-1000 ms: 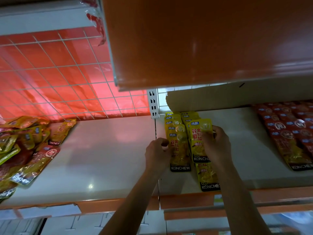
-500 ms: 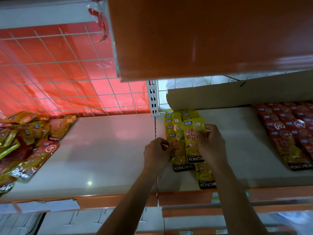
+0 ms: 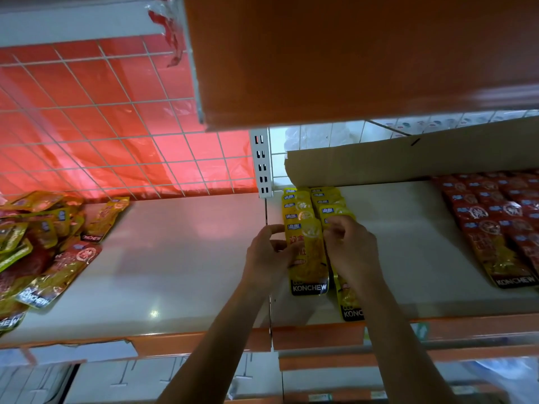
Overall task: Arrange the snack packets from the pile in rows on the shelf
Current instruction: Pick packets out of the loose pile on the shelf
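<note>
Both hands meet over a yellow foil snack packet with a black "KONCHEW" band (image 3: 307, 258), which lies at the front of the left of two overlapping yellow rows on the white shelf board (image 3: 180, 258), just right of the seam between the two shelf sections. The left hand (image 3: 267, 256) has its fingers curled against the packet's left edge, thumb and forefinger pinching it near the top corner; the right hand (image 3: 351, 247) is likewise curled closed, gripping the right edge and partly covering the neighbouring row of yellow packets (image 3: 348, 298) (its front packet sticks out below the wrist, close to the orange shelf lip). Far to the left, the loose pile of yellow and red snack packets (image 3: 38, 246) sprawls against the red-backed wire grid (image 3: 116, 126). At the right end of the shelf, rows of red snack packets (image 3: 501, 225) lie overlapped in order. A brown cardboard strip (image 3: 408, 161) stands along the back behind the rows, and the orange underside of the upper shelf (image 3: 350, 53) fills the top of the view.
</note>
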A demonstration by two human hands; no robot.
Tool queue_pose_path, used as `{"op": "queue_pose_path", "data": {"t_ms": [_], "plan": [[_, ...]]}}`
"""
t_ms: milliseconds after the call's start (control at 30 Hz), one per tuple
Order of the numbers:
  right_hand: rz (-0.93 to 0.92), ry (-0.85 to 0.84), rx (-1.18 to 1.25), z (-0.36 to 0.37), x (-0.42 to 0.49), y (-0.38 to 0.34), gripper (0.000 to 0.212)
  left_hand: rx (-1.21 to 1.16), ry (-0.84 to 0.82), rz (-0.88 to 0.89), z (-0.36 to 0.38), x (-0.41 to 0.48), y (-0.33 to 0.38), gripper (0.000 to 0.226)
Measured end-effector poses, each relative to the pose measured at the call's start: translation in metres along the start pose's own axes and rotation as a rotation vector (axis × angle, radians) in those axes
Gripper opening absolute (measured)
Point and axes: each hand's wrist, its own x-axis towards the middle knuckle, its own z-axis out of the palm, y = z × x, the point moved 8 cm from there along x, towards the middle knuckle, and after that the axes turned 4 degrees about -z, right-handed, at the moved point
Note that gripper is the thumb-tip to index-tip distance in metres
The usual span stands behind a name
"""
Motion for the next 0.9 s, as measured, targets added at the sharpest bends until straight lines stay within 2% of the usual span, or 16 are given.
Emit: {"op": "queue_pose_path", "data": {"t_ms": [167, 500, 900], "plan": [[-0.042, 0.012, -0.143, 0.000, 0.003, 0.004, 0.034, 0.030, -0.018, -0.055, -0.003, -0.004, -0.013, 0.033], [-0.047, 0.025, -0.187, 0.001, 0.006, 0.010, 0.034, 0.463, 0.057, 0.039, -0.003, -0.012, -0.005, 0.044], [-0.047, 0.033, -0.170, 0.000, 0.007, 0.009, 0.034, 0.580, 0.059, 0.019, -0.003, -0.011, -0.001, 0.048]]}}
